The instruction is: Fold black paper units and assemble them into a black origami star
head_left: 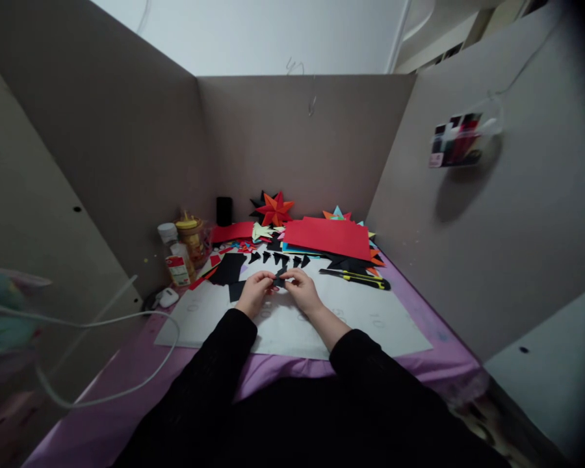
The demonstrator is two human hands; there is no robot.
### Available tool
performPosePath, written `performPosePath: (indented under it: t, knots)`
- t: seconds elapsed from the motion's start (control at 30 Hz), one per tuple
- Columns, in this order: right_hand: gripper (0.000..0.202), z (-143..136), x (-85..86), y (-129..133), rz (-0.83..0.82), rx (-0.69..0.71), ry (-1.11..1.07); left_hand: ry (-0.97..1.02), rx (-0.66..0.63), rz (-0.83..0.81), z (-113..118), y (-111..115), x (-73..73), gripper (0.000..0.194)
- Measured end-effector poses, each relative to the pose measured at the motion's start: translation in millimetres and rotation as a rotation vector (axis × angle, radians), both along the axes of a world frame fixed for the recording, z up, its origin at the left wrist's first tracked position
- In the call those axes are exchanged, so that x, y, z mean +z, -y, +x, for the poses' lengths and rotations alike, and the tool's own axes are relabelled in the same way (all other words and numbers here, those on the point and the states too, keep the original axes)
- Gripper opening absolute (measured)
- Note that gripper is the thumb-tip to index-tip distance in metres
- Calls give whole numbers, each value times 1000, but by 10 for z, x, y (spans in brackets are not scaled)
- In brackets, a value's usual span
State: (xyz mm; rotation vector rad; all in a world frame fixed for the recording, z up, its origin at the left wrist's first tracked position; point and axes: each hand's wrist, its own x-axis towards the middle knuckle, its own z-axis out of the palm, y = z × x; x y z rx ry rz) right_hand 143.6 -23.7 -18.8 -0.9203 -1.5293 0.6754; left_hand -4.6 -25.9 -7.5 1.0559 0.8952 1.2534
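While hands (256, 291) (301, 289) pinch black paper (279, 281), the white sheet (214, 335) bears "10" (376, 320).

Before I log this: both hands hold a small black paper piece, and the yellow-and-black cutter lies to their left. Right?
Not quite: the left hand and right hand hold the black paper piece, but the head view shows the yellow-and-black cutter to their right, not left.

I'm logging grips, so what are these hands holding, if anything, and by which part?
The bare left hand and bare right hand hold a small angular black paper piece by opposite sides; exact contact points are unclear.
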Motion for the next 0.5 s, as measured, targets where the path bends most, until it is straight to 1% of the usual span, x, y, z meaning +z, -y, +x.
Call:
performPosePath:
  t: [0.2,0.33,0.4,0.5]
  knots:
    - [12,28,-13,-30,-75,71,-81,12,-31,33,4,12,9,11]
    - [9,63,-38,-71,-89,30,-121,-49,-45,118,29,53,49,15]
    - [10,76,-40,-85,-94,-5,-147,-104,-19,197,40,69,60,20]
    - [10,75,-38,-91,-122,-26,-186,-239,77,298,44,71,41,22]
